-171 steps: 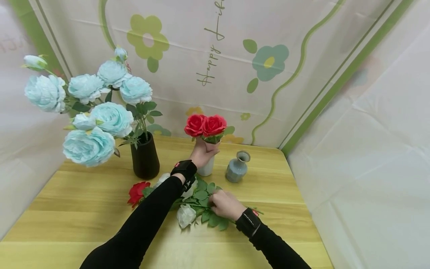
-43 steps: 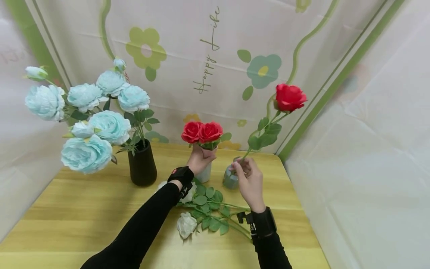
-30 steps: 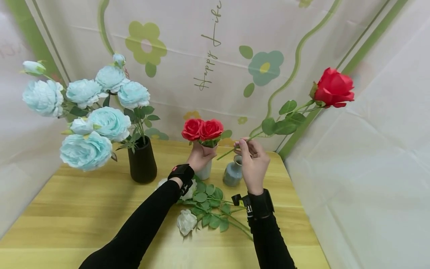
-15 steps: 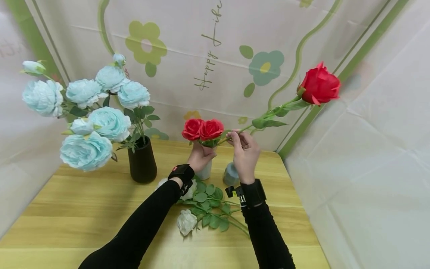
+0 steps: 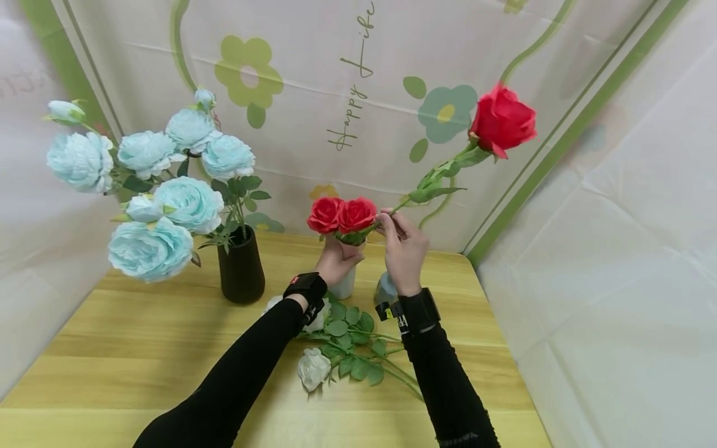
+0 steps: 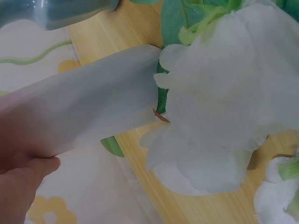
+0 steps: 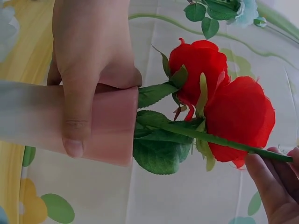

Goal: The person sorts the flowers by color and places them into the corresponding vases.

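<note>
My left hand [image 5: 335, 261] grips a vase [image 5: 343, 286] that is white below and pink at the rim. In the right wrist view, its thumb lies along the pink part [image 7: 112, 126]. Two red roses [image 5: 342, 215] stand in this vase, their leaves at its mouth. Up and to the right of them leans a third red rose [image 5: 504, 121], its stem pinched by my right hand [image 5: 406, 254]. The lower end of that stem [image 7: 224, 142] reaches among the leaves at the rim; whether it is inside the vase is hidden.
White roses [image 5: 314, 368] with leafy stems lie on the wooden table [image 5: 168, 367] in front of the vase. A small grey-blue vase [image 5: 385, 289] stands partly behind my right wrist. At left, a black vase [image 5: 242, 267] holds light blue flowers [image 5: 150, 249] that spread wide.
The third red rose lay on the table; my right hand has lifted it, then carried it left from the grey-blue vase to the pink-rimmed one. My left hand keeps its grip.
</note>
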Tool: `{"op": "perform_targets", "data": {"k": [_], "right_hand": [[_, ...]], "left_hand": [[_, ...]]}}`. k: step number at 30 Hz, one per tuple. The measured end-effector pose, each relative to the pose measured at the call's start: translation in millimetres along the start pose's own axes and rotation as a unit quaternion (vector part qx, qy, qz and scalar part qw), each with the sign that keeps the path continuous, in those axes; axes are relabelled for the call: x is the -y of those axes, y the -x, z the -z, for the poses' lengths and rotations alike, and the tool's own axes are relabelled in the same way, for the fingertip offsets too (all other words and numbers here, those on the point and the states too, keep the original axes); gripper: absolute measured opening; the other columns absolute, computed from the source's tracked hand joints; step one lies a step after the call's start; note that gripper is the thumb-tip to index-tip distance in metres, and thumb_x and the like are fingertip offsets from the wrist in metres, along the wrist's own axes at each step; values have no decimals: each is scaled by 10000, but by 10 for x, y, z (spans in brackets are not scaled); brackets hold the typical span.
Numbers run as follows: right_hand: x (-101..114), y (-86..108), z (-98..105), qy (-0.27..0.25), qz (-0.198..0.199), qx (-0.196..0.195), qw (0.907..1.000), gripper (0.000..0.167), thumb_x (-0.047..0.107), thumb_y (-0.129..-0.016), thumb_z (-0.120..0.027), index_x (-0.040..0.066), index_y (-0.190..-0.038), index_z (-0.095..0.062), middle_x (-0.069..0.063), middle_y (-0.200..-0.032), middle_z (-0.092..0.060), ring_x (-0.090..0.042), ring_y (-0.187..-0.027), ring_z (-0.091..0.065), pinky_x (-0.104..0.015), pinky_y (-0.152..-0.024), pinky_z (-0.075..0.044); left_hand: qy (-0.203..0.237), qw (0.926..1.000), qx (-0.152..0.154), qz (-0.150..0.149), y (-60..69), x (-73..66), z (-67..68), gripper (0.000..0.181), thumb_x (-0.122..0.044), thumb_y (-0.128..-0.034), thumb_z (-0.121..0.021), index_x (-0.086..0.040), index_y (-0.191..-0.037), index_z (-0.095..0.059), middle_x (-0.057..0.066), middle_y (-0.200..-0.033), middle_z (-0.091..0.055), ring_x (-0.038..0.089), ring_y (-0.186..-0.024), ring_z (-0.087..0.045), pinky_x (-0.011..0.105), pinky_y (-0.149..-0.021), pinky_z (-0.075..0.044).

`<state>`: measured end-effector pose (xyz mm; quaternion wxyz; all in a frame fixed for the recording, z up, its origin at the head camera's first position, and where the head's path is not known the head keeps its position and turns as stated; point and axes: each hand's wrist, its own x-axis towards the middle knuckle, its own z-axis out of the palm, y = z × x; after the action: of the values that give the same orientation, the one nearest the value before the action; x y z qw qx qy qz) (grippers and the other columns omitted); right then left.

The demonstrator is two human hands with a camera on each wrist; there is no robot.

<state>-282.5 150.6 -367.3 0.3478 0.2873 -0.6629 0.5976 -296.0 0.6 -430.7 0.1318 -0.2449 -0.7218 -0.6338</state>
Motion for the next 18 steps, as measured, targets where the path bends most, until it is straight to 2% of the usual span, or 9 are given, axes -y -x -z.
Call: {"op": "perform_targets", "data": {"k": [3,6,7,8,10,14,15,17,18], "right_hand": [[249,-50,-53,358,-127,124,9992,187,11,-976,-599,-94,-1108,-681,-228,-1046,-683,-328,-922,-690,-383,-796,-579],[261,-49,-86,592,-332,345,9971,173,-11,-971,-595,-91,-1090,-692,-225,-1039,-689,-334,-923,-691,-392,-798,-579],[248,-35,-87,642,-487,471,9956,182,20,-980,-593,-68,-1100,-698,-209,-1045,-691,-322,-931,-690,-391,-815,-574],[-77,33,-76,619,-523,570,9951,210,76,-999,-580,-32,-1133,-701,-186,-1074,-691,-298,-964,-684,-381,-846,-563],[-106,60,-81,758,-651,779,9919,230,131,-1009,-576,7,-1147,-710,-165,-1080,-692,-276,-981,-677,-371,-873,-550],[-163,122,-110,1402,-490,1010,9837,249,156,-1006,-587,8,-1162,-713,-146,-1056,-705,-213,-949,-674,-270,-850,-532],[138,80,-134,1633,-528,1074,9793,231,120,-993,-606,-22,-1142,-713,-161,-1022,-707,-216,-904,-675,-260,-815,-535],[106,102,-152,1920,-494,1135,9735,222,97,-979,-628,-43,-1129,-713,-160,-989,-712,-201,-848,-670,-233,-760,-530],[96,108,-157,2009,-525,1190,9709,213,96,-974,-638,-42,-1115,-719,-153,-970,-713,-196,-819,-663,-232,-731,-523]], "left_hand": [[-9,10000,-15,5,-22,135,-21,882,108,-830,-736,-11,-1490,-164,196,-1499,-328,305,-1396,-311,449,-1147,-246],[-46,10000,-39,-16,-47,312,-44,939,74,-832,-752,-57,-1504,-109,154,-1519,-304,253,-1405,-300,419,-1153,-239],[-73,10000,-35,-35,-53,361,-50,954,68,-837,-749,-69,-1507,-85,148,-1526,-291,247,-1409,-293,413,-1154,-237],[-84,9999,-36,-69,-54,394,-52,967,63,-841,-747,-78,-1511,-64,143,-1530,-285,242,-1410,-291,405,-1154,-240],[-16,10000,-16,5,-43,292,-31,964,64,-848,-740,-56,-1506,-45,169,-1532,-275,269,-1409,-294,394,-1151,-247],[-122,9998,68,132,-56,302,-19,971,40,-857,-740,-63,-1510,-29,152,-1543,-267,250,-1404,-312,363,-1143,-268],[-154,9996,99,196,-61,310,-18,973,20,-862,-740,-68,-1510,-20,140,-1549,-256,233,-1406,-309,348,-1141,-270],[-246,9994,122,217,-72,421,-34,980,-11,-874,-740,-95,-1516,-4,111,-1561,-226,192,-1412,-291,339,-1141,-266],[-264,9993,141,216,-71,426,-36,978,-32,-882,-737,-92,-1518,4,110,-1566,-216,187,-1415,-285,335,-1141,-268]]}}
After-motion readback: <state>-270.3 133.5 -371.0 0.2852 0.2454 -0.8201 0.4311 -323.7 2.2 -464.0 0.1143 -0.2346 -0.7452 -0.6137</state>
